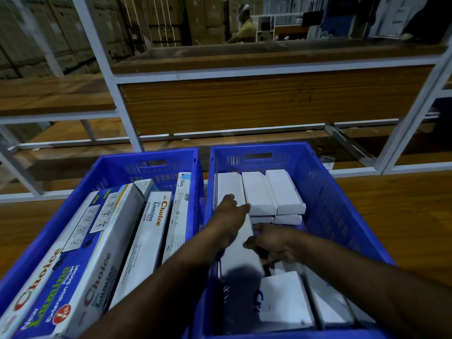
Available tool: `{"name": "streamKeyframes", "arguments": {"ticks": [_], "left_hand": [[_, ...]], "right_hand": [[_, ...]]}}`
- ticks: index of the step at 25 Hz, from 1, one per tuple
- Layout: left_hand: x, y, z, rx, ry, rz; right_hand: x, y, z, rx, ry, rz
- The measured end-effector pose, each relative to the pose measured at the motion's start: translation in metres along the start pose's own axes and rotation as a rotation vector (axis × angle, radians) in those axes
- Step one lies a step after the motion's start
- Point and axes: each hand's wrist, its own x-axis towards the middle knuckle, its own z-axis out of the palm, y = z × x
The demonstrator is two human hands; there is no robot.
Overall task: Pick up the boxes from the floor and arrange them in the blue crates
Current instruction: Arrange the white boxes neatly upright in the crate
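A long white box (241,255) lies in the right blue crate (342,216), and both hands hold it. The left hand (231,207) grips its far part; the right hand (271,242) pinches its near edge. Small white boxes (271,192) sit just past the hands. Left of the hands, the other blue crate (117,167) holds long printed boxes (97,253).

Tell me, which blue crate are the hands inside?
The right blue crate, holding plain white boxes. Both the left hand and right hand reach in; the left crate holds printed Choice boxes.
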Motion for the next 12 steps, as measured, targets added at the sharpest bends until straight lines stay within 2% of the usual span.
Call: {"name": "streamKeyframes", "arguments": {"ticks": [5,9,12], "left_hand": [[-0.001,0.001,0.002,-0.017,-0.032,-0.059],[0.001,0.0,0.001,-0.014,-0.042,-0.052],[0.001,-0.001,0.001,0.002,-0.05,-0.038]], "right_hand": [[0.006,0.002,0.008,-0.254,0.041,-0.004],[0.003,0.003,0.007,-0.335,0.049,-0.041],[-0.004,0.002,-0.007,-0.585,0.0,-0.073]]}}
